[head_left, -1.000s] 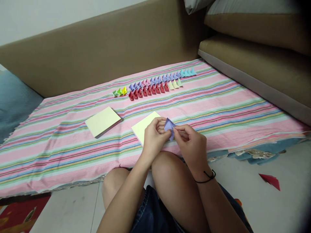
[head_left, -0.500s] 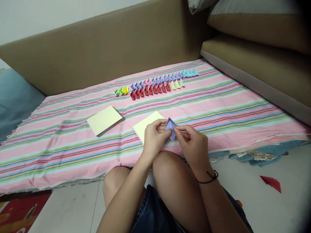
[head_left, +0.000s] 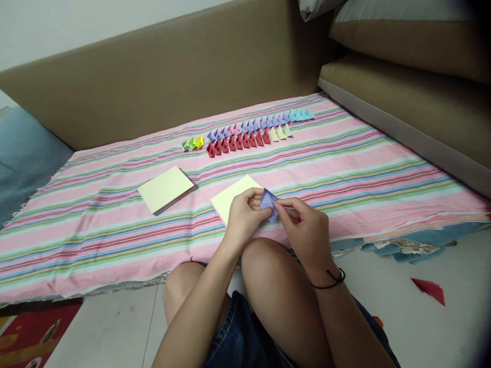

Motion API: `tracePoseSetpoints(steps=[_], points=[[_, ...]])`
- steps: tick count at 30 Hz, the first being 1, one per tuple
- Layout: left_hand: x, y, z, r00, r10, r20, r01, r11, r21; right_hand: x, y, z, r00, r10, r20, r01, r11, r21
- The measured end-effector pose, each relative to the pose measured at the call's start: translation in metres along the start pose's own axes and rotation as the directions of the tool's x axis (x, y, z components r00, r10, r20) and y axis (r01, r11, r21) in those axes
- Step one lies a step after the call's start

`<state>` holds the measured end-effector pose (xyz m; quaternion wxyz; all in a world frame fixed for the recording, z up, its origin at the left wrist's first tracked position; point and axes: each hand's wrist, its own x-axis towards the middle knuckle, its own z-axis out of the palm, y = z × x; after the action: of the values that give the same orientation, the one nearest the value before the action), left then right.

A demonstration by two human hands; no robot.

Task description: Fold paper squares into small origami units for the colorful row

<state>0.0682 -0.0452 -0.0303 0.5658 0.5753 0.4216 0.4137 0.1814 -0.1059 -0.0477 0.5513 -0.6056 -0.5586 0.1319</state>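
Purple paper (head_left: 268, 198) is pinched by your left hand (head_left: 245, 213) and right hand (head_left: 310, 229), both closed on it, forearms (head_left: 197, 309) angled inward near your right knee (head_left: 263, 258); beyond, a striped cloth (head_left: 345, 168) spreads before a brown backrest (head_left: 172, 82), with pale floor (head_left: 387, 286) below.

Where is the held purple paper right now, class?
In the head view, the purple paper is held by the left hand and right hand, just right of the nearest pale yellow paper.
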Motion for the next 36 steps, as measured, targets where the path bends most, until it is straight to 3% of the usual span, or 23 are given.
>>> tracePoseSetpoints(steps=[6,13,21,28,36], points=[[-0.0013,0.0021,0.0016,0.998,0.045,-0.041,-0.041,0.993,0.109,0.0014,-0.0016,-0.0005,1.000,-0.012,-0.003,0.012,1.000,0.007],[0.0003,-0.0004,0.0009,1.000,0.007,0.010,-0.007,1.000,0.022,0.0000,0.0008,0.0004,1.000,-0.003,-0.030,0.003,1.000,-0.006],[-0.0007,-0.0007,0.0002,0.999,0.033,-0.039,-0.029,0.995,0.094,0.0010,-0.0008,-0.0004,0.999,-0.020,-0.025,0.020,1.000,-0.006],[-0.0008,-0.0037,-0.0025,0.992,-0.025,0.124,0.034,0.997,-0.071,0.0006,0.0009,-0.0003,0.999,-0.010,-0.045,0.009,1.000,-0.021],[-0.0001,-0.0024,-0.0012,1.000,-0.009,0.027,0.008,0.999,0.039,0.0020,0.0010,-0.0007,0.997,-0.077,-0.003,0.077,0.996,-0.051]])
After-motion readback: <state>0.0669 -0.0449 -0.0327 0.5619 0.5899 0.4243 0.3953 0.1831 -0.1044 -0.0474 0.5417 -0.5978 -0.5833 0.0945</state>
